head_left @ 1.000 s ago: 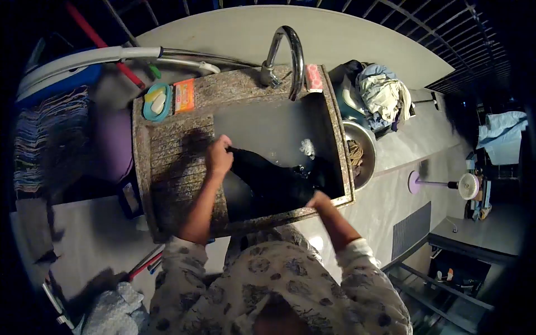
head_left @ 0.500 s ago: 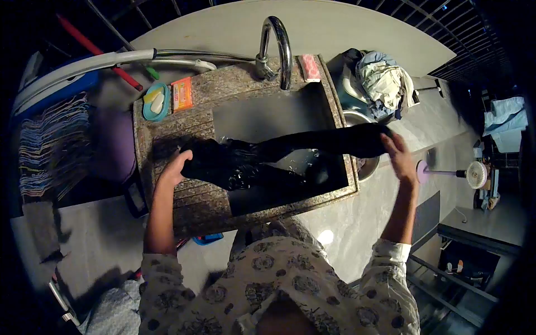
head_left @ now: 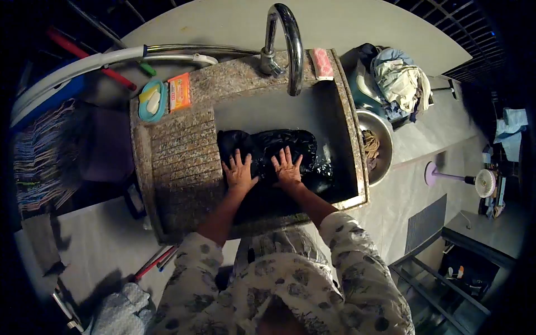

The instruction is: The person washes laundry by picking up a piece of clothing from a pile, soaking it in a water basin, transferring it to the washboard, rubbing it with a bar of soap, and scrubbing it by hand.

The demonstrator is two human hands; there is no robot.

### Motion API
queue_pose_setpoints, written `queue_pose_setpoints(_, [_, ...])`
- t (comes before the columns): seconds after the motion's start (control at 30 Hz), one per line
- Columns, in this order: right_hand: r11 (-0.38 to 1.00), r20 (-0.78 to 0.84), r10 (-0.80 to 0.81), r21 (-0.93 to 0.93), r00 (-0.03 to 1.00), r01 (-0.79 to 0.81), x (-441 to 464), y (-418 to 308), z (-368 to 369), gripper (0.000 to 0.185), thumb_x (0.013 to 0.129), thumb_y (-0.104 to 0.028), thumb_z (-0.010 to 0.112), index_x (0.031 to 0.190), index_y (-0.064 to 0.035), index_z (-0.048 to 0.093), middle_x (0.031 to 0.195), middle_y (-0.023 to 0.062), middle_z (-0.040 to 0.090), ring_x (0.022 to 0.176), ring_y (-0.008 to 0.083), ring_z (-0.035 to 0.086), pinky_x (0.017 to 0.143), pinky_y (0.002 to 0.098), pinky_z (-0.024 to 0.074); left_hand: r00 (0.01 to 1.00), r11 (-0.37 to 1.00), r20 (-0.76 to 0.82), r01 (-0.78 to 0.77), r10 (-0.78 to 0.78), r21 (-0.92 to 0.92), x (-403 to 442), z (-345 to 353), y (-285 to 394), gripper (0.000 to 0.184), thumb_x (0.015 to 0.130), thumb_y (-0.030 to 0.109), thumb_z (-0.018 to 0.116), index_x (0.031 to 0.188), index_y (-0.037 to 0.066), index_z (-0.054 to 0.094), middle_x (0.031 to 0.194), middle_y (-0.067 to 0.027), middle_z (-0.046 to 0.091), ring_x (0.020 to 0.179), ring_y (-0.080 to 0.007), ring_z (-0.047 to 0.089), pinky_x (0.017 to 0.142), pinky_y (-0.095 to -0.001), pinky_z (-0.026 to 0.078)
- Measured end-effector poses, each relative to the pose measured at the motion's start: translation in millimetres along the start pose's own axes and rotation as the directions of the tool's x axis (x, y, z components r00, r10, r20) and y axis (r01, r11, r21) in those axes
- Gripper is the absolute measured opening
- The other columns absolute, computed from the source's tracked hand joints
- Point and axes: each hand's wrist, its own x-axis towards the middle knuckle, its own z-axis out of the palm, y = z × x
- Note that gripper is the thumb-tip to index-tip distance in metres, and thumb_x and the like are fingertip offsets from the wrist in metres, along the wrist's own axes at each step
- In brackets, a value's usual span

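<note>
Black cloth (head_left: 287,142), stretched over the ribbed slab (head_left: 181,145) and past the right rim half a second ago, now lies bunched and wet in the sink (head_left: 347,120). Left hand (head_left: 240,174) and right hand (head_left: 287,170) lie palm-down on it, fingers spread, pinching nothing. Risk, my judgement: a hard shove could slop water over the near edge.

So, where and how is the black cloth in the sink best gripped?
Probably by the bunched far folds of the black cloth, from above: they bulge beyond the spread left hand and right hand, and the sink is open above them.
</note>
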Motion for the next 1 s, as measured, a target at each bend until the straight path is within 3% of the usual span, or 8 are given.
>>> queue_pose_setpoints(0.1, [1.0, 0.01, -0.004, 0.014, 1.0, 0.004, 42, -2, 33, 0.062, 0.1, -0.022, 0.053, 0.159, -0.0192, 0.033, 0.168, 0.0123, 0.02, 0.156, 0.0361, 0.017, 0.112, 0.0669, 0.0341, 0.998, 0.996, 0.043, 0.034, -0.038, 0.088, 12, 37, -4, 0.087, 0.074, 0.046, 0.084, 0.146, 0.011, 0.048, 0.156, -0.015, 0.037, 0.144, -0.0393, 0.036, 0.114, -0.0638, 0.032])
queue_pose_setpoints(0.2, [0.976, 0.096, -0.039, 0.216, 0.995, 0.018, 67, 8, 45, 0.069, 0.088, -0.023, 0.068, 0.153, -0.0182, 0.042, 0.162, 0.0146, 0.034, 0.153, 0.0344, 0.027, 0.117, 0.0515, 0.0374, 0.999, 0.999, -0.006, 0.041, -0.041, 0.01, 26, 63, -9, 0.062, 0.081, 0.033, 0.078, 0.137, 0.013, 0.059, 0.143, -0.0133, 0.053, 0.132, -0.0332, 0.051, 0.107, -0.0584, 0.041])
queue_pose_setpoints(0.3, [0.976, 0.409, -0.055, 0.217, 0.911, -0.038, 98, 21, 55, 0.047, 0.101, -0.022, 0.05, 0.148, -0.0156, 0.049, 0.156, 0.014, 0.046, 0.142, 0.0304, 0.047, 0.11, 0.0453, 0.0465, 0.999, 0.997, -0.032, 0.017, -0.019, -0.078, 38, 108, -23, 0.052, 0.086, 0.029, 0.071, 0.133, 0.012, 0.061, 0.126, -0.0156, 0.063, 0.115, -0.0337, 0.063, 0.098, -0.0531, 0.049])
queue_pose_setpoints(0.43, [0.833, -0.105, 0.044, 0.553, 0.993, 0.021, 96, 36, 103, 0.048, 0.096, -0.031, 0.06, 0.141, -0.0119, 0.057, 0.14, 0.0135, 0.062, 0.128, 0.0339, 0.059, 0.108, 0.0451, 0.0476, 0.948, 0.932, 0.293, 0.215, -0.127, -0.292, 46, 122, -27, 0.046, 0.091, 0.027, 0.064, 0.134, 0.009, 0.06, 0.121, -0.0194, 0.068, 0.11, -0.0371, 0.067, 0.097, -0.0517, 0.051])
queue_pose_setpoints(0.57, [0.84, 0.038, -0.074, 0.541, 0.997, 0.042, 102, 42, 81, 0.048, 0.094, -0.031, 0.064, 0.138, -0.0119, 0.059, 0.138, 0.0141, 0.063, 0.128, 0.0339, 0.059, 0.109, 0.0466, 0.0456, 0.987, 0.874, 0.118, 0.154, -0.111, -0.46, 53, 151, -27, 0.041, 0.095, 0.022, 0.056, 0.133, 0.008, 0.061, 0.127, -0.0202, 0.067, 0.115, -0.0391, 0.065, 0.097, -0.0511, 0.052])
queue_pose_setpoints(0.67, [0.89, 0.198, -0.164, 0.452, 0.966, 0.059, 91, 48, 38, 0.048, 0.091, -0.031, 0.067, 0.135, -0.0118, 0.061, 0.136, 0.0145, 0.064, 0.127, 0.0338, 0.059, 0.11, 0.0477, 0.0441, 0.949, 0.949, 0.31, 0.049, 0.053, -0.313, 62, 103, -26, 0.041, 0.094, 0.018, 0.057, 0.133, 0.007, 0.061, 0.128, -0.0199, 0.066, 0.117, -0.0402, 0.064, 0.098, -0.0496, 0.052])
queue_pose_setpoints(0.8, [0.845, 0.043, -0.028, 0.535, 0.999, 0.0, 54, 64, 0, 0.057, 0.087, -0.03, 0.074, 0.139, -0.0138, 0.057, 0.141, 0.0157, 0.059, 0.131, 0.0354, 0.055, 0.111, 0.0493, 0.0419, 0.922, 0.972, 0.358, -0.068, 0.147, -0.223, 39, 24, -28, 0.045, 0.089, 0.011, 0.061, 0.134, 0.006, 0.061, 0.129, -0.0204, 0.066, 0.122, -0.0388, 0.062, 0.103, -0.0468, 0.05])
queue_pose_setpoints(1.0, [0.902, -0.225, -0.067, 0.403, 0.972, 0.156, 18, 27, -43, 0.112, 0.064, -0.039, 0.092, 0.157, -0.0156, 0.033, 0.161, 0.0097, 0.036, 0.15, 0.0354, 0.031, 0.117, 0.0626, 0.0282, 0.983, 0.71, 0.076, -0.068, 0.169, -0.701, -9, -118, -39, 0.056, 0.088, 0.005, 0.056, 0.143, -0.004, 0.052, 0.142, -0.0261, 0.057, 0.134, -0.0366, 0.054, 0.114, -0.0406, 0.042])
